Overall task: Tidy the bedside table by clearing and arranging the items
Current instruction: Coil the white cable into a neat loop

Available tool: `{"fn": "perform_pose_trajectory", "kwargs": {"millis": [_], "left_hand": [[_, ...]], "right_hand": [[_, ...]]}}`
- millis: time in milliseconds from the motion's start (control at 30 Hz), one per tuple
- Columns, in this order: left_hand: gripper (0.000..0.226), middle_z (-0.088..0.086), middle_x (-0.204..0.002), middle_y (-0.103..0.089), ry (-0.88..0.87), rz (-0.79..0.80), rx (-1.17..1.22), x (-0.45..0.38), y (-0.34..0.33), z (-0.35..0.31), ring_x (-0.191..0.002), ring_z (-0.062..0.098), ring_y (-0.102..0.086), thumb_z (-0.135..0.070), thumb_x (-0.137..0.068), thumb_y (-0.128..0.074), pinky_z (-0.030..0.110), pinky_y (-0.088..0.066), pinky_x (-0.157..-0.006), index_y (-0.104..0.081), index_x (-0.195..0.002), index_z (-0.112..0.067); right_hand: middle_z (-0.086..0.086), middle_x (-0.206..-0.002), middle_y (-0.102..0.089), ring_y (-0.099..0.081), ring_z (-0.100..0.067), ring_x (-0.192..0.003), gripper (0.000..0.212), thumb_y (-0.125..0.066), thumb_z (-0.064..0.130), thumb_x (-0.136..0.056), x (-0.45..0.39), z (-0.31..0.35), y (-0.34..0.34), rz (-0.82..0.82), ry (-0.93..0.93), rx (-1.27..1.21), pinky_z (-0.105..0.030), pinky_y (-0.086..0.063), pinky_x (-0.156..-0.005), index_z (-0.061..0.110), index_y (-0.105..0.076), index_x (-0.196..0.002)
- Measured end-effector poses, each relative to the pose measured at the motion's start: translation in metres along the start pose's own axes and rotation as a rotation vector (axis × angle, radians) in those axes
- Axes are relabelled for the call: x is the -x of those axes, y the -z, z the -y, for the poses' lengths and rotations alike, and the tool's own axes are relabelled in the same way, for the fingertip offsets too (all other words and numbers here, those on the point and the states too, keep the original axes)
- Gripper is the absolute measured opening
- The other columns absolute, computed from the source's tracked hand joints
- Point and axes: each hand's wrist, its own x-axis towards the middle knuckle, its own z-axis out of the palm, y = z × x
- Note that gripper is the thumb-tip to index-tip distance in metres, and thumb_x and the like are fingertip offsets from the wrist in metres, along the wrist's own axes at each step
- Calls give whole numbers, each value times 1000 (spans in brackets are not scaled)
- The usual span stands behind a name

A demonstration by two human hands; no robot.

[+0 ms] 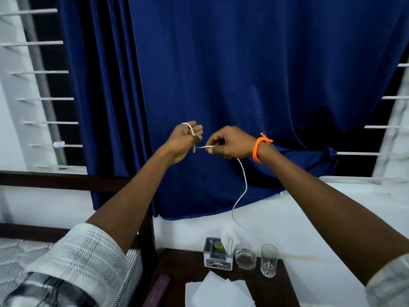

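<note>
Left hand (184, 138) fingers clamped on looped white cable (243, 187); right hand (230, 142) fingers pinch its run, raised above bench (272, 284).

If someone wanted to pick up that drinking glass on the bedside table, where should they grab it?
Probably around the middle of the drinking glass, coming from its right side. It stands upright with straight walls, and the ashtray sits close on its left, while the right side looks free up to the table edge.
</note>
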Motion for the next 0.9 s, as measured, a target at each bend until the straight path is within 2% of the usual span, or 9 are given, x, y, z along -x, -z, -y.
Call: {"fn": "perform_pose_trajectory", "kwargs": {"millis": [67,167,267,400,500,600,633,800,900], "left_hand": [[54,7,-133,-61,71,68,-12,1,-1,1,-122,19,-61,7,-97,-59,40,-47,-113,-41,-147,0],[25,17,-120,-70,175,277,33,7,-5,2,-113,25,-69,-7,-102,-58,43,-50,-111,-62,-121,9],[50,37,-130,-61,274,371,277,21,-9,-1,-120,38,-67,-30,-111,-36,32,-56,-101,-54,-129,13],[70,35,-128,-63,342,580,426,35,-6,-6,-118,39,-67,-47,-108,-27,25,-60,-90,-46,-137,14],[70,33,-128,-64,369,713,483,40,-1,-9,-116,39,-69,-44,-107,-28,26,-61,-88,-52,-133,16],[61,34,-127,-64,367,847,488,44,3,-8,-114,41,-69,-34,-106,-33,29,-61,-90,-55,-132,17],[58,35,-127,-64,366,867,487,46,5,-7,-114,42,-69,-31,-106,-34,30,-61,-90,-53,-133,17],[50,34,-125,-65,348,882,506,50,10,-7,-113,41,-70,-22,-104,-37,30,-61,-89,-56,-131,16],[48,34,-119,-68,334,792,512,51,7,-10,-111,42,-71,-23,-103,-40,29,-62,-87,-64,-122,15]], "right_hand": [[13,-76,-66,-61,2,-66,12,-70,27,-91,-1,3,5,-28,83,124,-12,-46,-65,21,-77,-99],[10,-92,-65,-61,-2,-86,15,-72,34,-89,-5,3,14,-77,159,167,-17,-46,-76,25,-77,-100],[9,-95,-65,-64,-3,-86,14,-76,34,-86,-6,2,18,-101,177,72,-18,-50,-78,25,-78,-96],[-5,-99,-70,-69,-13,-90,19,-79,26,-84,-5,0,15,-98,166,-110,-36,-57,-87,12,-76,-97],[-18,-104,-72,-70,-27,-99,21,-74,13,-88,-4,-2,9,-42,178,-341,-45,-57,-90,-1,-71,-103],[-18,-116,-70,-68,-21,-105,26,-68,9,-92,-1,-2,3,83,161,-499,-31,-56,-86,-1,-66,-116],[-18,-120,-69,-67,-22,-109,28,-67,9,-94,0,-2,1,119,151,-522,-34,-55,-90,0,-65,-120],[-16,-113,-69,-65,-28,-107,28,-65,17,-94,0,-5,-11,153,122,-653,-56,-46,-99,-1,-65,-117],[-19,-108,-66,-61,-32,-103,29,-67,22,-91,-3,-4,-12,110,112,-724,-55,-46,-94,1,-66,-111]]}}
